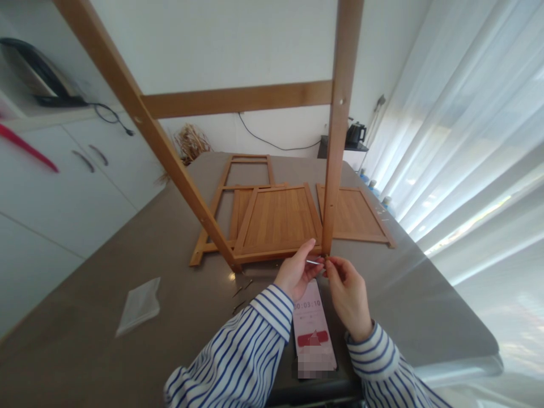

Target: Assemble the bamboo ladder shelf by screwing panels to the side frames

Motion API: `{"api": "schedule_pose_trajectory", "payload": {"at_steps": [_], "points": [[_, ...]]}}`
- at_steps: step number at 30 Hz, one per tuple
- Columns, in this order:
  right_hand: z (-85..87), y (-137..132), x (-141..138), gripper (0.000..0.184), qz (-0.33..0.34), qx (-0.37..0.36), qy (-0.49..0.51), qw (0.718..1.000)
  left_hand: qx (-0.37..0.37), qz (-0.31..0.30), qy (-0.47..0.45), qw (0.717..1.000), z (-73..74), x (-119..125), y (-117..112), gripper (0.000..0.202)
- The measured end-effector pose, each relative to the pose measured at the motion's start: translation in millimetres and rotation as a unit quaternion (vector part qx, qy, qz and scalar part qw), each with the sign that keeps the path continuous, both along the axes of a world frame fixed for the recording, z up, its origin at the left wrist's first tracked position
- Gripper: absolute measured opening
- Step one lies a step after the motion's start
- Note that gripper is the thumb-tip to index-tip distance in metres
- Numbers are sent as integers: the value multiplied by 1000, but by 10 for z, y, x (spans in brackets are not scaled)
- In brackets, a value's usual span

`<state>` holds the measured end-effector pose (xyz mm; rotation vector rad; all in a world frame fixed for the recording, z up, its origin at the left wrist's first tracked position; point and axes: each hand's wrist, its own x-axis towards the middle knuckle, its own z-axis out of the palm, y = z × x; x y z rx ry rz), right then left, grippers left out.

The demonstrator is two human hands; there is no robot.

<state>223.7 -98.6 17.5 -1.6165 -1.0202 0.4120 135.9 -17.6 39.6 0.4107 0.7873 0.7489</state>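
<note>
A wooden frame (238,97) with two tall posts and a crossbar stands upright before me. At the foot of its right post, my left hand (296,273) is closed around a thin silvery metal rod (313,262); whether this is a bolt or a key I cannot tell. Close beside it, my right hand (349,292) pinches something small at the rod's end, mostly hidden by the fingers. Behind the post's foot lies a slatted wooden panel (280,218). Several dark screws (243,288) are scattered on the table left of my left hand.
A phone (312,317) showing a timer lies below my hands on the grey table (204,334). To the left is a clear plastic bag (139,306). Another wooden panel (357,212) and an open frame (249,160) lie farther back. White curtains (463,141) hang right.
</note>
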Motion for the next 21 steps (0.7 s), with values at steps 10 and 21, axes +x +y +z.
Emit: {"api": "schedule_pose_trajectory", "payload": {"at_steps": [10,21], "points": [[92,-139,54,21,15,-22,-500,866,0,9,0,1000,6,5,8,24],[290,-95,-77,18,-28,-101,-614,782,5,10,-10,1000,-11,7,-3,23]]}}
